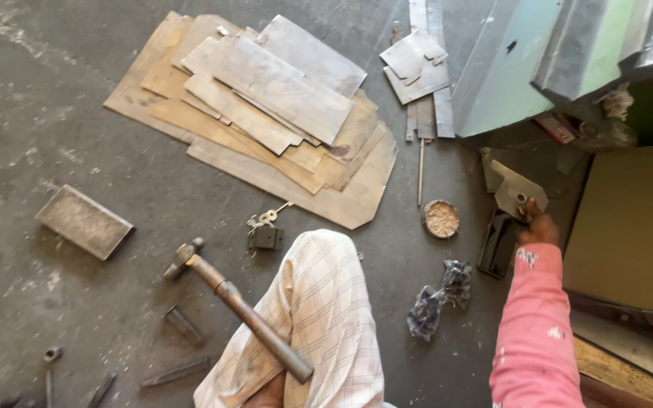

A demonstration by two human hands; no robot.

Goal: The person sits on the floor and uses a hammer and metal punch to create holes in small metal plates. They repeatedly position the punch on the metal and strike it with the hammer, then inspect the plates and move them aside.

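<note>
Gripping a bent metal piece (519, 193), right hand (540, 227) (pink-sleeved) reaches.

Crumpled dark plastic bag (438, 297) on floor, between checked-cloth knee and pink sleeve. Small round open tin (441, 219) with pale filling just above it. No labels, signs, screens visible.

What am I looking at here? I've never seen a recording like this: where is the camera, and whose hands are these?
The single picture comes from a camera worn on a person's head, looking down at a dark workshop floor. The right hand, in a pink sleeve, reaches out and touches a small bent metal piece. The left hand, mostly hidden at the bottom edge, holds a hammer across a checked-cloth knee. Nearby lie stacked metal sheets, a flat metal block, chisels and a small round tin.
</note>
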